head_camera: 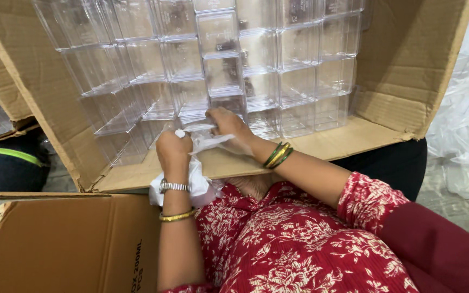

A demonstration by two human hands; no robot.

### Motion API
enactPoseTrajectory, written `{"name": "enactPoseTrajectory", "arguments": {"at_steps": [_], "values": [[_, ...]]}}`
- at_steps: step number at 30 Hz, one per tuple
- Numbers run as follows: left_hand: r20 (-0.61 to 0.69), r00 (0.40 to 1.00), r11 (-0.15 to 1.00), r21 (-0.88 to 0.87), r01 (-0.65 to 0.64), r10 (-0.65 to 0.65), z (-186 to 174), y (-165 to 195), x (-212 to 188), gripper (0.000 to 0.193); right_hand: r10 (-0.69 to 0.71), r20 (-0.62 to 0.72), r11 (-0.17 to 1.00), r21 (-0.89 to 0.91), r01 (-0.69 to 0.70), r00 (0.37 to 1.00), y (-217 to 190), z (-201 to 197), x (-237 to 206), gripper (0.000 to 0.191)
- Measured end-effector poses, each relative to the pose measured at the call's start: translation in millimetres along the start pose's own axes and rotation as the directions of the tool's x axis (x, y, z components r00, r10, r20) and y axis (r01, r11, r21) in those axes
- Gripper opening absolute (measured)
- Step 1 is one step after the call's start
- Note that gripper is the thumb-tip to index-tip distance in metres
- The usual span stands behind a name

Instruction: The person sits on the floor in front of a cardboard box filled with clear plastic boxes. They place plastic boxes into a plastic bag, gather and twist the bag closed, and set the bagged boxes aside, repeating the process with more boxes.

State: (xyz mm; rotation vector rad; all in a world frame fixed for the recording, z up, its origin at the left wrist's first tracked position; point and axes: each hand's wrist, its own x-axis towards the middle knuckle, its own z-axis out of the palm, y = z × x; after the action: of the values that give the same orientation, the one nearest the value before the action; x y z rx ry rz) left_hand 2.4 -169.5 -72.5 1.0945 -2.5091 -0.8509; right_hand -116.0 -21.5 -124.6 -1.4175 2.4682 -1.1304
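My left hand [173, 151] is closed on a white cloth [197, 174] that hangs down past my wrist. My right hand [228, 126] grips a clear plastic box [208, 128] at the front of the carton, with the cloth draped against it. Both hands sit at the near edge of a large cardboard carton [50, 92] lying open toward me. Inside it, several clear plastic boxes [221, 70] stand stacked in rows. I wear bangles and a watch on my wrists.
A second brown carton [71, 244] stands at lower left, its flap under my left forearm. Clear plastic sheeting [465, 125] lies on the floor to the right. A dark object with a yellow-green stripe [6, 163] sits at far left.
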Motion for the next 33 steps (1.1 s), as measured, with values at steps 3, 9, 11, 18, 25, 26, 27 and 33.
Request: {"name": "enactPoseTrajectory", "arguments": {"at_steps": [3, 9, 11, 18, 25, 26, 27, 33], "values": [[-0.075, 0.99, 0.993, 0.008, -0.122, 0.122, -2, -5, -7, 0.022, -0.024, -0.108, 0.99, 0.133, 0.038, 0.994, -11, -11, -7, 0.043], [-0.164, 0.985, 0.962, -0.257, -0.088, 0.047, -9, 9, -25, 0.027, 0.14, -0.182, 0.965, 0.244, -0.093, 0.973, -28, -29, -7, 0.039], [-0.163, 0.987, 0.928, -0.368, -0.064, 0.004, -4, 18, -31, 0.025, 0.169, -0.19, 0.958, 0.262, -0.116, 0.967, -24, -35, -10, 0.04], [-0.237, 0.965, 0.987, -0.082, -0.139, 0.116, 1, 17, -27, 0.018, 0.106, -0.105, 0.991, 0.096, -0.096, 0.989, -4, -16, -25, 0.054], [-0.066, 0.997, 0.879, -0.473, -0.061, 0.034, 13, -18, -2, 0.02, 0.135, 0.007, 0.971, 0.197, -0.134, 0.991, 9, 1, -5, 0.078], [-0.003, 1.0, 0.855, -0.518, -0.009, 0.009, 17, -21, 5, 0.022, 0.142, 0.037, 0.967, 0.209, -0.147, 0.989, 9, -1, -2, 0.077], [0.052, 0.997, 0.804, -0.59, 0.073, -0.052, 20, -23, 11, 0.022, 0.15, 0.067, 0.962, 0.221, -0.161, 0.986, 9, -3, 0, 0.075], [0.248, 0.96, 0.591, -0.759, 0.275, -0.127, 26, -26, 18, 0.03, 0.238, 0.058, 0.865, 0.442, -0.239, 0.969, 4, -17, -9, 0.057]]}}
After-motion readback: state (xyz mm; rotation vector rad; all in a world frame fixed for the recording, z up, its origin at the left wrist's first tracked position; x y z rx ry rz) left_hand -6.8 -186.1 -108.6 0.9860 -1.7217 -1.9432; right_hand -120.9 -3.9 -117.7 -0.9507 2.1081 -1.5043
